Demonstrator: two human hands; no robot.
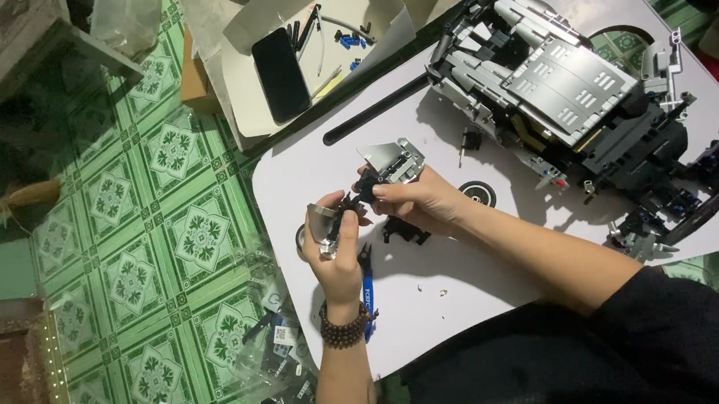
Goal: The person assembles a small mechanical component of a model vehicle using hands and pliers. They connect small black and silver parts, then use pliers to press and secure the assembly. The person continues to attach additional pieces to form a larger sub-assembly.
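Note:
Over a white lap table, my left hand grips one end of a small grey and black brick sub-assembly; a bead bracelet sits on that wrist. My right hand pinches the other end of the same piece, fingers closed on its black part. The two hands meet near the table's left middle. A large grey and black brick-built model car stands on the table's right half, apart from both hands.
A blue-handled tool lies under my left wrist. A small black wheel and loose black parts lie near my right hand. An open cardboard box with a black phone sits beyond the table. Plastic bags lie on green tiles.

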